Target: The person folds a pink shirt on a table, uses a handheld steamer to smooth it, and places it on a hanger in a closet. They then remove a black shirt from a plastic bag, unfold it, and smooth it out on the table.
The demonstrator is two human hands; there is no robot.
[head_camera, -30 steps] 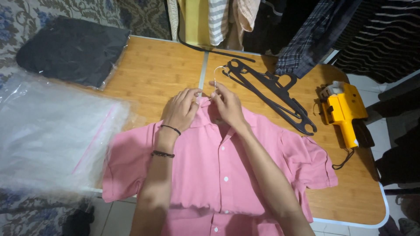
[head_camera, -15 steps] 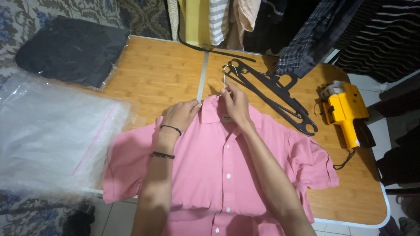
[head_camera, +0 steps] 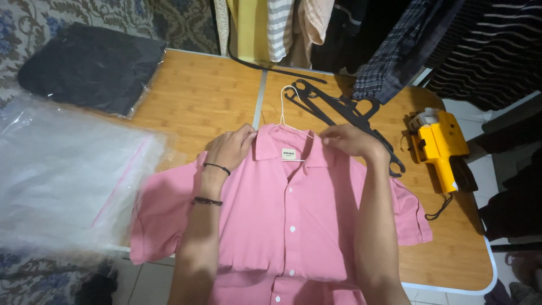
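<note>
A wooden folding table [head_camera: 197, 96] with a pale rim stands on a tiled floor [head_camera: 141, 274]. Patterned upholstery [head_camera: 68, 14], possibly a sofa, lies behind it. Hanging garments [head_camera: 395, 39] line the far edge. Lighting is dim.

Left hand [head_camera: 230, 148], right hand [head_camera: 351, 141] grip pink shirt [head_camera: 282, 220] shoulders on wooden table [head_camera: 197, 96]

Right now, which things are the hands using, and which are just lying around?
In use: left hand, right hand, pink shirt, white hanger.
Lying about: black hangers, yellow tool, plastic bags, dark folded cloth.
</note>
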